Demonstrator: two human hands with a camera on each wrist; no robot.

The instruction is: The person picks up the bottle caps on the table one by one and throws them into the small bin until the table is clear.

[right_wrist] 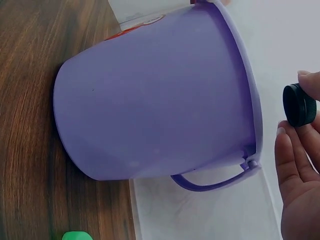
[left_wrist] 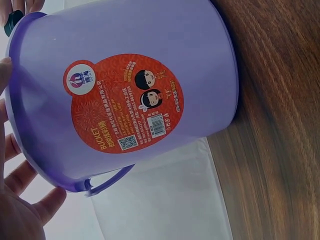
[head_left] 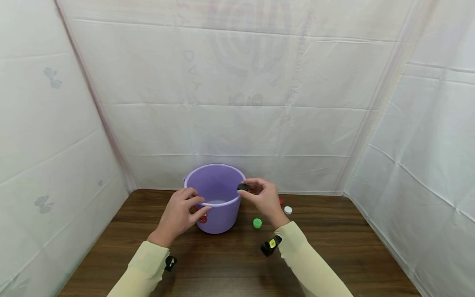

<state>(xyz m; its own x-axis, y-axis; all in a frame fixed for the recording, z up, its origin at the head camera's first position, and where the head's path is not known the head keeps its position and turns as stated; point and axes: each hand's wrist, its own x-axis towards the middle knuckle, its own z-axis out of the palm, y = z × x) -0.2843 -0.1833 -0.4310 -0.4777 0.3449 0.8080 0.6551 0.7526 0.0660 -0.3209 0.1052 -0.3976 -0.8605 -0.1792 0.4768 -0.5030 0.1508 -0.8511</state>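
The right hand [head_left: 261,196] pinches a small, round black plastic cap [head_left: 243,187] just above the right rim of a purple plastic bucket [head_left: 222,218] (a round green cap [head_left: 257,223] lies nearby); the left hand [head_left: 178,212], fingers spread, grips the bucket's near-left rim

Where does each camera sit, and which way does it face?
Head: worn on the head, looking forward and down at the purple bucket; left hand, right hand and sleeves show.
Left wrist: worn there, facing the bucket's red label; left-hand fingers show left, right-hand fingers top left.
Right wrist: worn there, facing the bucket's side; the right hand shows, pinching a black cap.
Both wrist views share bucket and cap.
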